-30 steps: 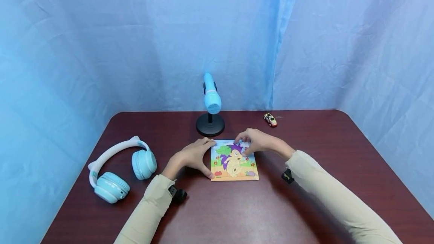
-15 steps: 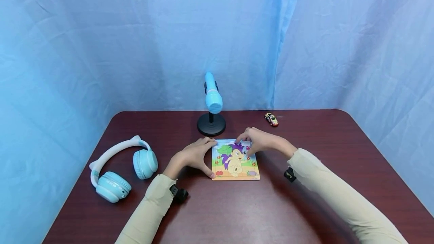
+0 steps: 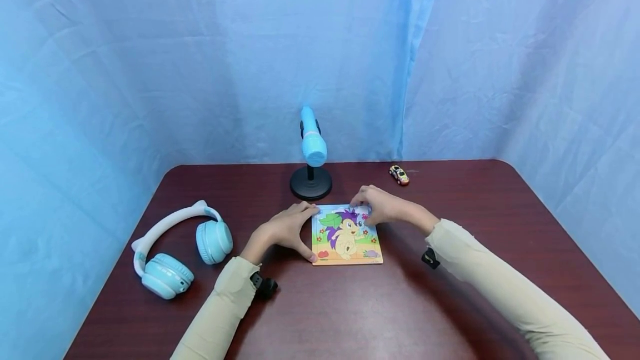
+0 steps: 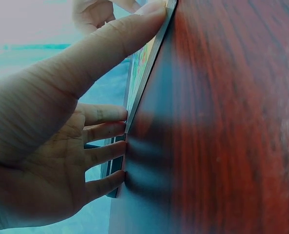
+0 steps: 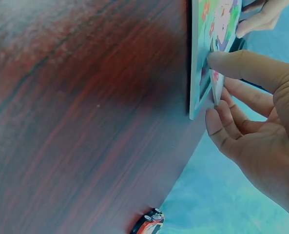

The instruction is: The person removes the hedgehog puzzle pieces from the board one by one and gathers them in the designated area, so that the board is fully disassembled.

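A square jigsaw puzzle [image 3: 345, 240] with a purple-spined cartoon hedgehog lies flat on the brown table. My left hand [image 3: 288, 229] rests at its left side, thumb on the near corner and fingers at the far one. In the left wrist view the left hand's fingers [image 4: 103, 156] are spread and nearly straight. At the far right corner, my right hand [image 3: 382, 205] pinches a puzzle piece [image 5: 216, 87] between thumb and fingertips. That piece is tilted up from the board's recess in the right wrist view. Much of it is hidden by the right hand in the head view.
Blue-and-white headphones [image 3: 182, 249] lie to the left. Behind the puzzle stands a light blue microphone [image 3: 314, 146] on a round black base [image 3: 310, 183]. A small toy car [image 3: 399, 175] sits near the back edge, and blue curtains [image 3: 280, 60] surround the table [image 3: 475, 226].
My right hand has shifted slightly back and to the right over the puzzle's far right corner. The left hand keeps its place on the left side.
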Tool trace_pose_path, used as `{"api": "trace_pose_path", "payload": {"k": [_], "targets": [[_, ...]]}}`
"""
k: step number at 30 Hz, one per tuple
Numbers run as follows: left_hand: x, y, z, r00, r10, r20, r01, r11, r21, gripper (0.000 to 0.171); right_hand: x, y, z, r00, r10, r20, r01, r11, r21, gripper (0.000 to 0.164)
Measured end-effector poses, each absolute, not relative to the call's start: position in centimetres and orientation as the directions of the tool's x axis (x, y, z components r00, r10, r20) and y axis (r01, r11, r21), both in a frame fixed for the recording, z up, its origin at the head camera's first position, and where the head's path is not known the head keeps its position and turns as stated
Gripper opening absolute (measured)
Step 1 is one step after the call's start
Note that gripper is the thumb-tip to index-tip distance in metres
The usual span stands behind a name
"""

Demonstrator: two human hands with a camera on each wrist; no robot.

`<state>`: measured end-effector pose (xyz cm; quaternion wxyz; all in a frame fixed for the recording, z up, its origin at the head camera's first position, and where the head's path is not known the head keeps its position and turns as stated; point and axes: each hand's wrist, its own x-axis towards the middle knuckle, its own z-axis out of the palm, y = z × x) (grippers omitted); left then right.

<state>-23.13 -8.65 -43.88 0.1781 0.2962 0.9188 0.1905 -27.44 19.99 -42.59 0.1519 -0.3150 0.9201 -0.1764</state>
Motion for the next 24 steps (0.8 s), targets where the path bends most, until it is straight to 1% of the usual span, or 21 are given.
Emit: {"api": "trace_pose_path", "payload": {"k": [5, 9, 15, 20, 24], "targets": [[-23.1, -8.6, -43.9, -0.762, 0.610, -0.217, 0.474, 0.754, 0.455, 0.114, -27.4, 20.2, -42.8, -0.765, -0.622, -0.167, -0.515, 0.746, -0.421, 0.046], [-23.1, -8.5, -43.8, -0.761, 0.611, -0.218, 0.476, 0.754, 0.453, 0.114, -27.4, 20.4, -43.2, -0.780, -0.606, -0.156, -0.515, 0.764, -0.390, 0.049], [-23.2, -8.6, -43.9, -0.763, 0.609, -0.215, 0.477, 0.756, 0.448, 0.113, -27.2, 20.6, -43.6, -0.778, -0.625, -0.062, -0.578, 0.751, -0.320, 0.051], [-23.2, -8.6, -43.9, -0.759, 0.614, -0.216, 0.483, 0.754, 0.444, 0.113, -27.1, 20.8, -43.7, -0.777, -0.629, -0.015, -0.602, 0.751, -0.273, 0.053], [-23.2, -8.6, -43.8, -0.761, 0.611, -0.217, 0.482, 0.757, 0.442, 0.113, -27.1, 21.2, -43.5, -0.771, -0.636, 0.021, -0.617, 0.739, -0.270, 0.052]]}}
